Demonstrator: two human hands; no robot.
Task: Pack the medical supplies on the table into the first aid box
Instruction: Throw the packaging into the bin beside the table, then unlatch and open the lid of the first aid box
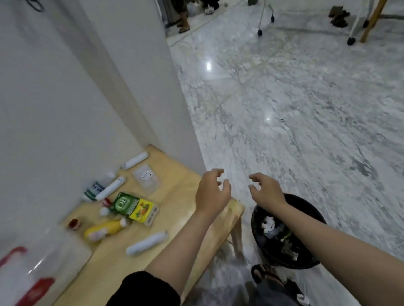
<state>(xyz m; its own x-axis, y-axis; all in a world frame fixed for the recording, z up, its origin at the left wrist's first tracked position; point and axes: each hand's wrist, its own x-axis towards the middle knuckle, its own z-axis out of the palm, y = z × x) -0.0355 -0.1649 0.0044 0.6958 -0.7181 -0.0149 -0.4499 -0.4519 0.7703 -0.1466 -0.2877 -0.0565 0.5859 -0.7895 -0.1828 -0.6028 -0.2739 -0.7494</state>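
Medical supplies lie on a light wooden table (174,178) against the wall: a green and yellow carton (134,207), a yellow bottle (104,229), white rolls (146,243) (111,188) (135,160), a clear pouch (147,177), a green-labelled white bottle (94,190) and a small red-capped jar (73,224). The clear first aid box (37,267) with red clasps sits blurred at the lower left. My left hand (211,193) hovers over the table's right edge, open and empty. My right hand (266,191) hangs open over the floor, apart from everything.
A black waste bin (313,217) with crumpled rubbish stands on the marble floor right of the table. My sandalled foot (267,275) is beside it. Chair and cart legs (265,19) stand far back. A white wall (51,103) borders the table.
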